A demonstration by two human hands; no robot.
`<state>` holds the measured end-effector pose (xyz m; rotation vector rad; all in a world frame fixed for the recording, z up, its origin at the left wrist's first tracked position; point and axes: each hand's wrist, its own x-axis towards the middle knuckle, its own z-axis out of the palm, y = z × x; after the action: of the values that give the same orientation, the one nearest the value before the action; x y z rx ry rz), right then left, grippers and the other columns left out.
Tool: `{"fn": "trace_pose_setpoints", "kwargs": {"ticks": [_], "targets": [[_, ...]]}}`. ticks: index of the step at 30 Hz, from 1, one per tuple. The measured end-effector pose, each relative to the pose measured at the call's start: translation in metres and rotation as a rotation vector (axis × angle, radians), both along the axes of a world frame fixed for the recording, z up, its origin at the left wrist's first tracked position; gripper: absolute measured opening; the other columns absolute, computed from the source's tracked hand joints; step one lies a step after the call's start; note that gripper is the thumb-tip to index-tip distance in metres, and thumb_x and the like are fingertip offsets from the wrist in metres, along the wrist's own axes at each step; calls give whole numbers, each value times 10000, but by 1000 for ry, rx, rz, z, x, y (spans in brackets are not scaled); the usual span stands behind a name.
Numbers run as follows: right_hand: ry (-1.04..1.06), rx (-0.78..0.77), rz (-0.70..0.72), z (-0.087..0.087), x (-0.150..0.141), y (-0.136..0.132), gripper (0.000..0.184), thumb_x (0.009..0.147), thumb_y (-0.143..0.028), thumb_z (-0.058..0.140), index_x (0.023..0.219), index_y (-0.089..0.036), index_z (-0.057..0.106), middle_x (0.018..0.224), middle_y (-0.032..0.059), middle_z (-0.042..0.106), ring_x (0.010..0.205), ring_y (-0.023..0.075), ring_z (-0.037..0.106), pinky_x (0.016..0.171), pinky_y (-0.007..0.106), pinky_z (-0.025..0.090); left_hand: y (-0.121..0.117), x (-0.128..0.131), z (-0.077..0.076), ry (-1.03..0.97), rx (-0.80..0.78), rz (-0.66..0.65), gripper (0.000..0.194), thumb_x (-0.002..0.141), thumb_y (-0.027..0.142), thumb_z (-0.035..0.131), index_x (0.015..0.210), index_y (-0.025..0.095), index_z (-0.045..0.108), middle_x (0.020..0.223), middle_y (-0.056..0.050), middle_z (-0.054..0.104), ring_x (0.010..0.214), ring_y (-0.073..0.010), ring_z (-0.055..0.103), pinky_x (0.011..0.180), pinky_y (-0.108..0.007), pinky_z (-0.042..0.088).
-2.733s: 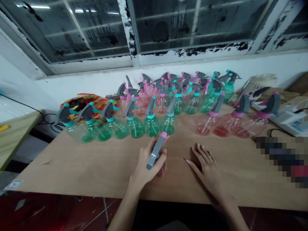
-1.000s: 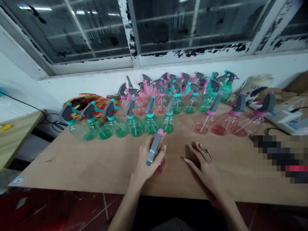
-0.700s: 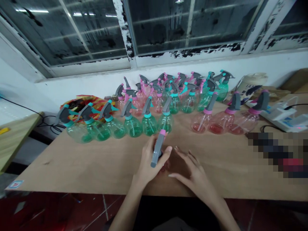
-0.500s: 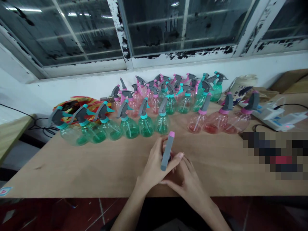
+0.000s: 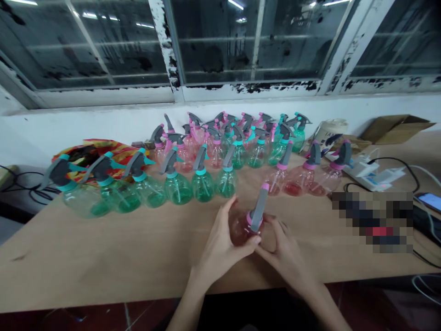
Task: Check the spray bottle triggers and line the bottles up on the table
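Observation:
A pink spray bottle [image 5: 243,226] with a grey trigger head and pink collar stands on the wooden table [image 5: 103,257] near its front edge. My left hand [image 5: 220,246] cups its left side, thumb at the front. My right hand [image 5: 285,250] wraps its right side, fingers curled against the body. Both hands hold the bottle between them.
A row of green bottles [image 5: 175,184] and a row of pink bottles [image 5: 303,177] stand behind, with several more mixed ones [image 5: 237,138] by the wall. A patterned bag [image 5: 93,149] lies left. A power strip [image 5: 374,174], cables and a cardboard box [image 5: 396,126] sit right.
My right hand left the tabletop and came to the bottle's right side. The bottle shifted right with my left hand, which slid down from the trigger head to the body. The view panned right.

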<state>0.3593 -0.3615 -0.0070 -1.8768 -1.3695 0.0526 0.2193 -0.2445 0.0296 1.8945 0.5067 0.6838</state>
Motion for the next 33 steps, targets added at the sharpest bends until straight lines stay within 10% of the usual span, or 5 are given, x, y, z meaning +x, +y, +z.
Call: {"fn": "trace_pose_setpoints", "kwargs": {"ticks": [16, 24, 33], "targets": [[-353, -265, -256, 25, 74, 78, 643, 805, -611, 575, 1192, -100, 538, 1154, 207, 633, 1131, 371, 560, 916, 481, 454, 21, -90, -23, 98, -170, 340, 362, 855, 408, 610, 1186, 266, 574, 1238, -70, 650, 1160, -258, 608, 1007, -427, 493], [-325, -364, -297, 45, 76, 98, 515, 825, -494, 624, 1163, -115, 542, 1145, 197, 645, 1123, 328, 579, 892, 402, 443, 29, -101, -51, 155, -211, 305, 398, 858, 444, 600, 1210, 259, 567, 1226, -53, 665, 1158, -238, 614, 975, -351, 522], [-233, -433, -348, 48, 72, 98, 628, 847, -589, 528, 1246, -106, 489, 905, 164, 716, 863, 321, 684, 670, 356, 465, 29, -89, -46, 214, -222, 279, 384, 871, 465, 578, 1196, 262, 555, 1189, -50, 674, 1138, -226, 620, 998, -372, 507]]}}
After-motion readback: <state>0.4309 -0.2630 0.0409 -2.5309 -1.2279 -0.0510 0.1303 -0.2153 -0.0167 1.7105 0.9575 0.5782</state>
